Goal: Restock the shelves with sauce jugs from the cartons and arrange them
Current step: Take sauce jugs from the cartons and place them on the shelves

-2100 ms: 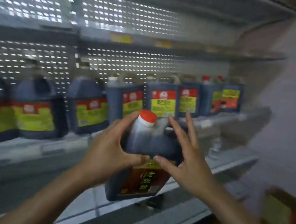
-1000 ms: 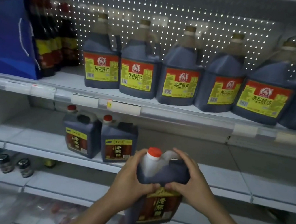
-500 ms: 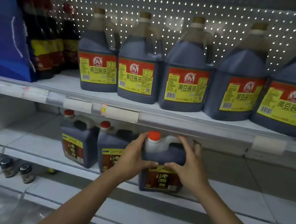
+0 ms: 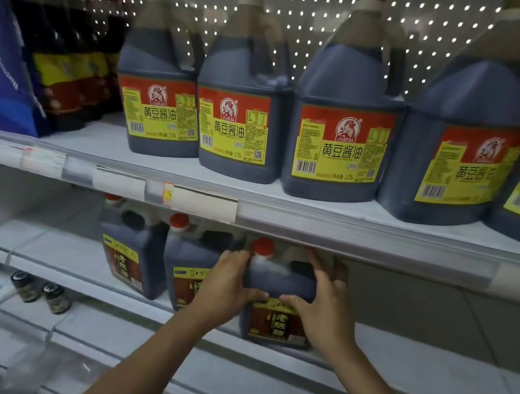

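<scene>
On the middle shelf [image 4: 396, 362], a red-capped sauce jug [image 4: 279, 287] is gripped from both sides: the left hand [image 4: 224, 287] and the right hand [image 4: 325, 302] are curled round it. Just beside it, two matching jugs [image 4: 155, 258] are ranged at its left.

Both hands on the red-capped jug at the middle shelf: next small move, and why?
Probably slide the held jug back and slightly left, in line with the two red-capped jugs beside it, then let go. The left hand and right hand grip its sides, it sits nearer the middle shelf front edge than its neighbours, and bare shelf lies behind it.
</scene>
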Tool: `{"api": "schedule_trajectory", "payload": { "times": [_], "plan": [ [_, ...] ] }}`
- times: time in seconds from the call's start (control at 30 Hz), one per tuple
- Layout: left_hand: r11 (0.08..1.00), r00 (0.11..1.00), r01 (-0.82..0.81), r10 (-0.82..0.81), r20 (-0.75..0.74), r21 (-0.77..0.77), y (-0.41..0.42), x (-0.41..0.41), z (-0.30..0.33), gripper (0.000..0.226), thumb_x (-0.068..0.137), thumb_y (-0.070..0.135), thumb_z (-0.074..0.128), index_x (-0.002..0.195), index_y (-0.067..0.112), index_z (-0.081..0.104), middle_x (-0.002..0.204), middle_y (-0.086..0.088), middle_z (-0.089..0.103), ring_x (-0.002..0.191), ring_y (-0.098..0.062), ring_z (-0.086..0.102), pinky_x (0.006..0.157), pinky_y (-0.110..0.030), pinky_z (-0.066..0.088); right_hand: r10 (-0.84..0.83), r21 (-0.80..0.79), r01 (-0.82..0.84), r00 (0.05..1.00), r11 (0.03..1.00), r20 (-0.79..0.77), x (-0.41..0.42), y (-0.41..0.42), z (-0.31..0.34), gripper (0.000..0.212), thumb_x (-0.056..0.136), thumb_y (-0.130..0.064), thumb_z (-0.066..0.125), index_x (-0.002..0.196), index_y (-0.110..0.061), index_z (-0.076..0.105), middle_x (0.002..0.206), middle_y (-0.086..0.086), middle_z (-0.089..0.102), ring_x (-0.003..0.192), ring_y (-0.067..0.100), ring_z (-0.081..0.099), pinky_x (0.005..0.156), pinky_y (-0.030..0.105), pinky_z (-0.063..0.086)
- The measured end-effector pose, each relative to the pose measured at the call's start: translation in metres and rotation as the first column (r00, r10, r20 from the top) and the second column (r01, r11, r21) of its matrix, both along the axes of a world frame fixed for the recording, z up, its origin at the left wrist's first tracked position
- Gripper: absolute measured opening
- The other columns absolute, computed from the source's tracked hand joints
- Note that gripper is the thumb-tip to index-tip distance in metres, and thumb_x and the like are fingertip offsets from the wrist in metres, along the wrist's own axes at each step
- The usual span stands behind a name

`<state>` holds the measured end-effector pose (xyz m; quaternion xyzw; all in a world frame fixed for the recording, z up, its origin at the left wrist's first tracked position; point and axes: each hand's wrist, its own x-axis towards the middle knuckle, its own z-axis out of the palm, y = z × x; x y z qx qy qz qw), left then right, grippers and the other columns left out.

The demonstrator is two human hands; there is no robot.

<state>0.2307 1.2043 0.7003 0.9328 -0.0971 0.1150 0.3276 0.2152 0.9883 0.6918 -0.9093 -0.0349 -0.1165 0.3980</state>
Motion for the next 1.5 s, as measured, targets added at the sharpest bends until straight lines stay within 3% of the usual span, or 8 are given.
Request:
{"api": "schedule_trajectory", "payload": {
  "times": [0.2,0.37,0.53,0.73,1.2,1.33,1.43,1.5],
  "plan": [
    [0.996,0.997,-0.047,0.042,0.064,0.071,-0.002,0.004,0.004,0.057,0.082,0.037,0.082,0.128,0.027,0.049,0.124,0.002,0.059,0.112,-0.014,0.058,0.093,-0.030,0.053,-0.078,-0.118,0.079,0.997,0.990,0.009,0.001,0.008,-0.002,0.089,0.083,-0.061,0.074,0.154,-0.048,0.023,0.140,0.007,0.048,0.128,0.030,0.048,0.097,0.044,0.053],
    [0.983,0.998,0.020,-0.031,0.060,0.181,0.000,0.008,0.009,0.072,0.089,0.037,0.076,0.150,0.034,0.037,0.128,-0.002,0.060,0.120,-0.021,0.054,0.098,-0.035,0.049,-0.009,-0.103,0.008,1.000,0.995,-0.008,-0.003,-0.006,0.001,0.076,0.094,-0.048,0.068,0.154,-0.054,0.021,0.131,0.006,0.048,0.125,0.027,0.046,0.098,0.041,0.050],
    [0.969,0.998,0.042,-0.054,0.040,0.243,0.005,0.015,0.012,0.076,0.085,0.043,0.077,0.149,0.039,0.036,0.128,-0.003,0.064,0.119,-0.025,0.057,0.096,-0.042,0.053,0.055,-0.093,-0.053,0.998,0.994,0.019,-0.011,-0.011,0.000,0.068,0.101,-0.039,0.060,0.151,-0.063,0.020,0.133,0.005,0.041,0.128,0.027,0.039,0.099,0.038,0.046],
    [0.919,0.989,0.093,-0.129,0.069,0.382,0.007,0.015,0.009,0.052,0.096,0.041,0.064,0.143,0.028,0.044,0.125,-0.009,0.061,0.115,-0.028,0.055,0.088,-0.037,0.047,0.058,-0.102,-0.054,0.998,0.993,0.032,-0.015,-0.009,-0.003,0.063,0.105,-0.035,0.053,0.154,-0.058,0.022,0.138,0.003,0.037,0.135,0.026,0.034,0.100,0.037,0.044],
    [0.953,0.987,0.152,-0.158,0.004,0.261,0.010,-0.005,0.009,0.063,0.096,0.031,0.064,0.151,0.038,0.033,0.141,-0.006,0.049,0.125,-0.026,0.054,0.099,-0.038,0.052,-0.011,-0.107,0.010,1.000,0.994,-0.001,-0.029,0.012,0.004,0.067,0.106,-0.024,0.052,0.157,-0.052,0.018,0.155,0.003,0.021,0.142,0.032,0.033,0.110,0.044,0.046],
    [0.949,0.974,0.213,-0.226,0.032,0.231,0.019,-0.024,0.003,0.064,0.093,0.034,0.066,0.148,0.042,0.035,0.150,-0.002,0.042,0.126,-0.023,0.052,0.096,-0.037,0.055,0.023,0.027,-0.021,0.997,0.999,-0.080,-0.041,0.008,0.005,0.072,0.104,-0.017,0.056,0.153,-0.056,0.022,0.166,0.001,0.014,0.147,0.031,0.037,0.109,0.049,0.050],
    [0.943,0.962,0.267,-0.274,0.009,0.197,0.015,-0.042,0.000,0.061,0.092,0.035,0.067,0.146,0.040,0.039,0.144,0.000,0.049,0.123,-0.021,0.054,0.094,-0.037,0.053,-0.032,0.145,0.045,0.995,0.988,-0.094,-0.063,0.001,0.006,0.058,0.102,-0.013,0.058,0.151,-0.038,0.039,0.156,0.001,0.035,0.135,0.023,0.051,0.103,0.039,0.055],
    [0.932,0.948,0.312,-0.317,-0.006,0.184,0.000,-0.055,0.002,0.060,0.090,0.035,0.069,0.144,0.038,0.042,0.140,0.002,0.054,0.122,-0.022,0.056,0.092,-0.039,0.054,-0.085,0.149,0.097,0.993,0.984,-0.084,-0.085,-0.009,0.003,0.050,0.102,-0.014,0.058,0.146,-0.035,0.046,0.146,-0.004,0.045,0.117,0.011,0.059,0.089,0.023,0.055]
  ]
}}
